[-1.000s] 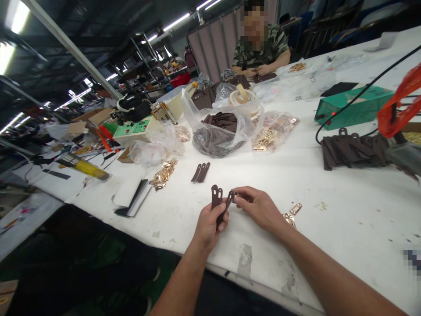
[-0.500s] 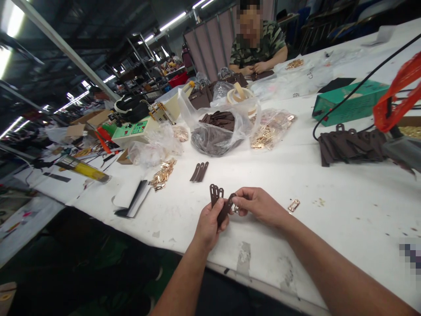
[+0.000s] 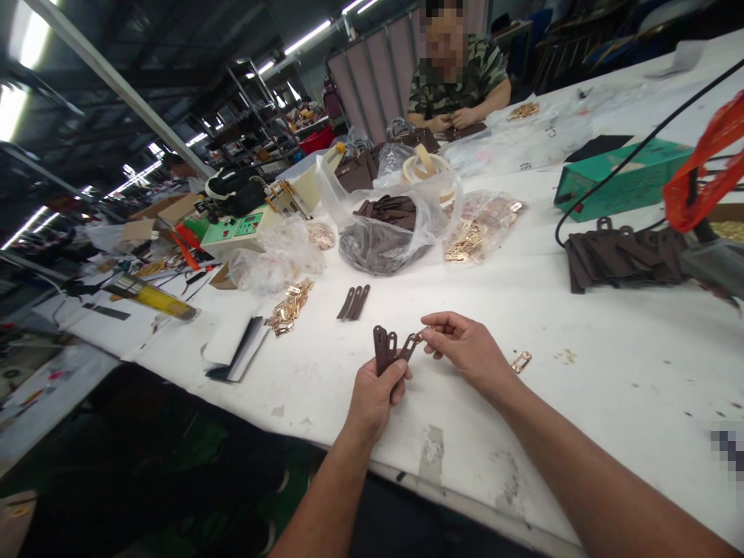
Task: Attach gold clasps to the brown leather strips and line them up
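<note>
Several dark brown slotted straps [image 3: 384, 350] are fanned upright in my left hand [image 3: 375, 394], its thumb pressed over them. My right hand [image 3: 459, 341] pinches a small metal piece [image 3: 419, 335] at the slotted end of the rightmost strap. A gold metal fitting [image 3: 521, 361] lies on the table just beyond my right wrist. Beyond my left hand, three brown straps [image 3: 353, 302] lie side by side, with a pile of gold fittings [image 3: 291, 308] to their left.
An open plastic bag of brown straps [image 3: 384, 240] stands at mid-table, beside a bag of gold fittings [image 3: 468, 242]. More straps [image 3: 625, 260] lie near a green box [image 3: 621, 178]. Across the white table [image 3: 465, 434], a person [image 3: 459, 97] works.
My right hand has moved slightly up and right, and its fingers are now at the strap's tip. The rightmost strap's slotted end shows more clearly, and the view has shifted slightly.
</note>
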### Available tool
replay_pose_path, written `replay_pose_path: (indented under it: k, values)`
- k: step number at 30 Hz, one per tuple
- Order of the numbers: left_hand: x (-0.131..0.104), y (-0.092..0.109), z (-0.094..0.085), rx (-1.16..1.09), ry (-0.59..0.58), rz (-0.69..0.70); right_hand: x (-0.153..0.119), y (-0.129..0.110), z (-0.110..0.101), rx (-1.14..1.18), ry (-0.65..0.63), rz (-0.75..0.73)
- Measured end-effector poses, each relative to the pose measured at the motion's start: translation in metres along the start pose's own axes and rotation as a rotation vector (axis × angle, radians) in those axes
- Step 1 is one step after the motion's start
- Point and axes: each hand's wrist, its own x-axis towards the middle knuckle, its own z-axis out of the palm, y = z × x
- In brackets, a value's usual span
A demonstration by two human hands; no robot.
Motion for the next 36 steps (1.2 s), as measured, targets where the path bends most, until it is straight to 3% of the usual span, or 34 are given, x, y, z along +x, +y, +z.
replay_pose_path:
  k: [6,13,18,30,36]
  values:
    - [-0.0004,0.0000,0.0003,0.001,-0.012,0.016,-0.0071,-0.0022,0.0054,-0.250,-0.079,-0.078]
    - [-0.0006,-0.0011,-0.0003,0.020,-0.019,0.005,-0.0071,0.0048,0.0080,-0.403,-0.027,-0.257]
    - [-0.0005,-0.0027,-0.0008,0.039,-0.018,0.005,-0.0064,0.0061,0.0080,-0.427,-0.038,-0.287]
    - [0.0011,0.0005,0.0064,0.079,0.041,-0.011,-0.0050,0.0036,0.0055,-0.413,-0.019,-0.135]
    - [-0.0008,0.0002,0.0070,0.079,0.034,-0.009,-0.0040,0.0017,-0.0002,-0.220,-0.177,0.019]
